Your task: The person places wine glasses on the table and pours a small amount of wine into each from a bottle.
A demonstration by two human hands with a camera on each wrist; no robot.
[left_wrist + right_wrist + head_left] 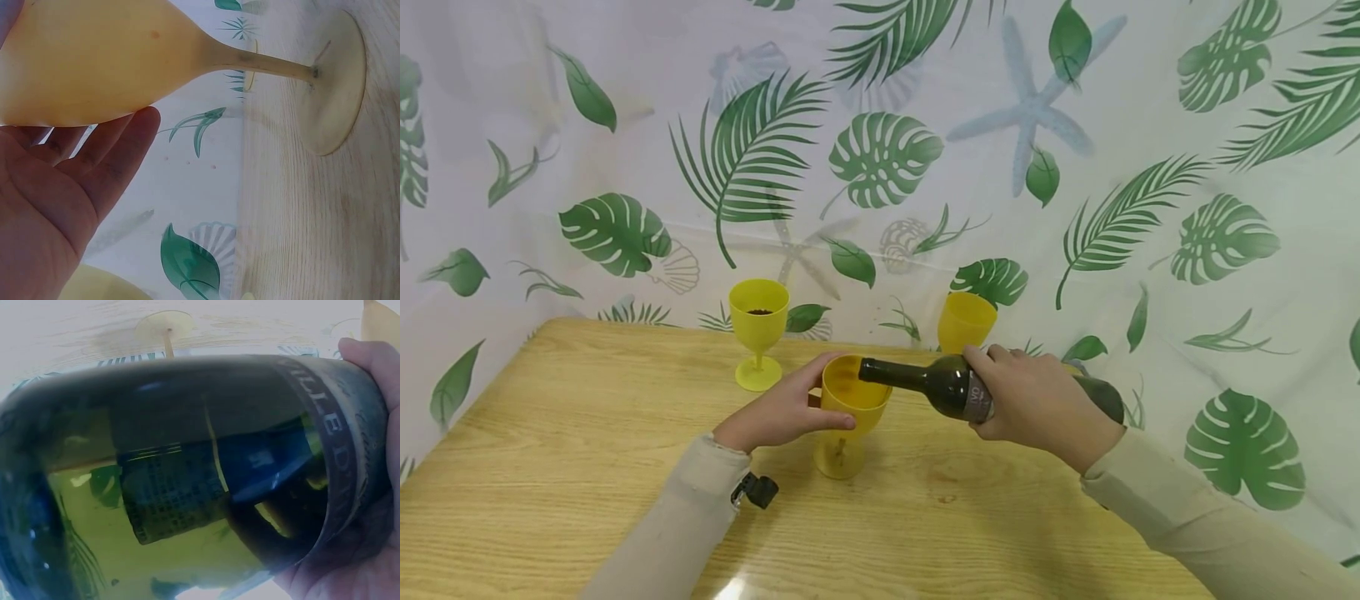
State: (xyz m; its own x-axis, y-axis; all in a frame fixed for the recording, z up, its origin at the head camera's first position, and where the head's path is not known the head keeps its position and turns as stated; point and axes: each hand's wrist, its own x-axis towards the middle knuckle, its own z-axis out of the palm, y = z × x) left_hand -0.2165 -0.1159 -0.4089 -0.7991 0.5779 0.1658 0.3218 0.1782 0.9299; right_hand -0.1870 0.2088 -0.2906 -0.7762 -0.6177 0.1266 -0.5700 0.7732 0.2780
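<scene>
A yellow plastic goblet (852, 400) stands on the table near the middle of the head view. My left hand (790, 408) holds its bowl, thumb on the near side and fingers along the far side; the left wrist view shows the fingers (119, 150) against the bowl and its foot (334, 87) on the wood. My right hand (1037, 400) grips a dark green wine bottle (947, 386) around its labelled body. The bottle lies almost level, its neck pointing left with the mouth at the goblet's rim. Liquid shows through the glass in the right wrist view.
A second yellow goblet (758, 325) with something dark inside stands at the back left. Behind the bottle is a third yellow goblet (967, 322), its lower part hidden. A leaf-patterned curtain (880, 250) hangs along the back edge of the wooden table (587, 450).
</scene>
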